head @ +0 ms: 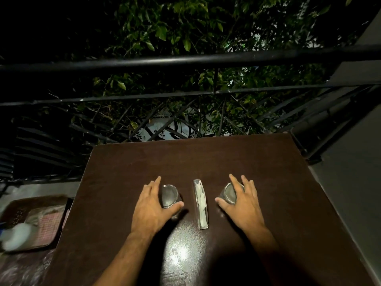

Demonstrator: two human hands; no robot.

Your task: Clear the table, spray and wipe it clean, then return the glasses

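Note:
Two clear drinking glasses stand on a dark brown table (206, 157). My left hand (152, 207) wraps around the left glass (169, 196), thumb in front and fingers behind. My right hand (241, 205) grips the right glass (230, 192) the same way. Both glasses look tilted slightly toward the centre. Between them lies a narrow clear packet (201, 204) with white contents, flat on the table and pointing away from me.
A brown tray (12, 209) at the lower left, below table level, holds a pink checked cloth (50, 226) and a blurred white bottle (16, 238). A black metal railing (185, 60) runs behind the table, with foliage beyond. A grey wall (354, 182) stands at right.

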